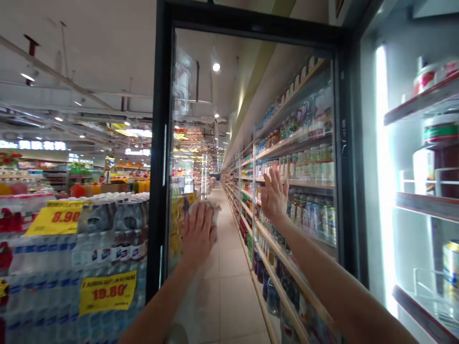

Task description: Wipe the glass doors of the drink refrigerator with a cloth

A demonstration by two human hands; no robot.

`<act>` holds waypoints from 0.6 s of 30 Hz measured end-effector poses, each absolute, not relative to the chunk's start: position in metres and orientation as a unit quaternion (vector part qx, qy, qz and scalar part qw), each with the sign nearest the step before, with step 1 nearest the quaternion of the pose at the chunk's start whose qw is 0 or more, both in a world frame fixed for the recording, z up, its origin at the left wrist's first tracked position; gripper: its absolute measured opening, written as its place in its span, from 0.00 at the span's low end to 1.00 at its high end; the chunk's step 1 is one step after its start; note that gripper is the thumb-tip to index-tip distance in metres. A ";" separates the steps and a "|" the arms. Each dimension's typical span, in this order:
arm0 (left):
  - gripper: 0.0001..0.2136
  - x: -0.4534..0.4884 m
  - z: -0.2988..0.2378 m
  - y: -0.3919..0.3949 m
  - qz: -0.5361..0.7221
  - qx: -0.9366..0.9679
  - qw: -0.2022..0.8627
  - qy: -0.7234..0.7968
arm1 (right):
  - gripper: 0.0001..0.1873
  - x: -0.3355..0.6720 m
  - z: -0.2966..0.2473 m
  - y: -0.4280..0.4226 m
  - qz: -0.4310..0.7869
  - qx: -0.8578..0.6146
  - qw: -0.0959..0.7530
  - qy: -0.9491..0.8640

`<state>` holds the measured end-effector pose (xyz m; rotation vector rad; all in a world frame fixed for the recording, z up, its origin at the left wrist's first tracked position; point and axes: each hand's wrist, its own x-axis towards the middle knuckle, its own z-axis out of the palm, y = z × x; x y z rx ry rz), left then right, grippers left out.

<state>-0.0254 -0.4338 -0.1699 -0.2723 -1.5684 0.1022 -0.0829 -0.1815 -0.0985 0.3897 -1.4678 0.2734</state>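
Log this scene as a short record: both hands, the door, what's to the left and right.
Left hand: flat over a pale cloth, at the door's glass
Right hand: fingers raised and spread a little, no object seen in it; contact with the glass unclear
Door: black frame, clear pane showing shelves of bottles
Left side: stacked bottled drinks; yellow price signs reading 8.90 and 19.80
Right side: lit cabinet with drinks on shelves, upright light strip
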 end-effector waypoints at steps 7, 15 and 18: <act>0.28 -0.026 -0.182 -0.436 0.001 -0.043 0.723 -0.690 | 0.26 -0.086 -0.099 -0.181 0.128 0.174 0.722 -0.657; 0.27 -0.023 -0.201 -0.441 0.062 -0.117 0.712 -0.690 | 0.26 -0.086 -0.099 -0.180 0.114 0.176 0.736 -0.644; 0.29 -0.022 -0.202 -0.443 0.007 -0.022 0.740 -0.672 | 0.25 -0.086 -0.099 -0.181 0.110 0.175 0.743 -0.636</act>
